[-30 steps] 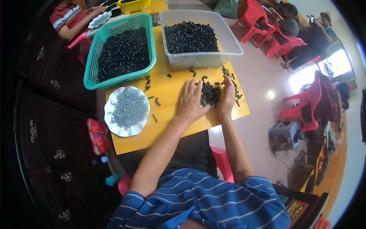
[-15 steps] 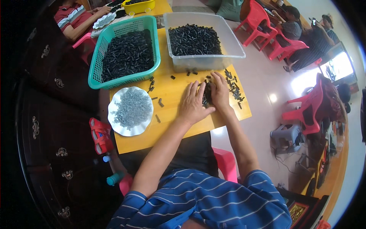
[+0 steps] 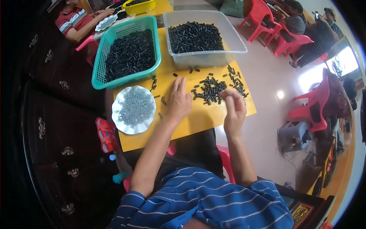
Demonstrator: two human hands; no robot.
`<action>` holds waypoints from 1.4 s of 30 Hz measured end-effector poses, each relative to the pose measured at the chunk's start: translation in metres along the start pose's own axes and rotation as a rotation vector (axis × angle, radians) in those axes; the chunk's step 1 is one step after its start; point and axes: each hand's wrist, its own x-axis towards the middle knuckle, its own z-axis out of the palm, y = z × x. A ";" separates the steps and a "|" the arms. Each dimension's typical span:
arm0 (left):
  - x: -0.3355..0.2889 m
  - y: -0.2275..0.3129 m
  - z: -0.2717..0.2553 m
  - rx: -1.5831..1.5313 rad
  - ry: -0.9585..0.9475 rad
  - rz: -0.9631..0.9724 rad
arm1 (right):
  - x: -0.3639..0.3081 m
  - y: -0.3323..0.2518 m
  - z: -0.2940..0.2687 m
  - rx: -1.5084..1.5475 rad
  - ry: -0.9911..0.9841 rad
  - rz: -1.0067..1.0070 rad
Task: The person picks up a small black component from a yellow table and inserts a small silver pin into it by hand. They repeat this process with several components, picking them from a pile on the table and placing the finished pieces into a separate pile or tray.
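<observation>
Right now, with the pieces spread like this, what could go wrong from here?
1. Loose black pieces lie near the right edge of the yellow table; a sweep of the right hand might knock some onto the floor.
2. The white plate sits at the table's left edge; a bump could tip it and spill its clear pieces.

The fisheye head view looks down and forward from above the striped blue shirt (image 3: pixel 217 198), close to the left hand (image 3: pixel 180 102) and the right hand (image 3: pixel 235 110). It reaches widely from the dark drawer cabinet (image 3: pixel 68 114) at left to the pinkish floor (image 3: pixel 265 97) at right.
</observation>
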 end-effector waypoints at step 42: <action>-0.057 0.019 -0.010 0.223 -0.033 0.225 | -0.069 0.034 0.004 0.529 -0.289 0.552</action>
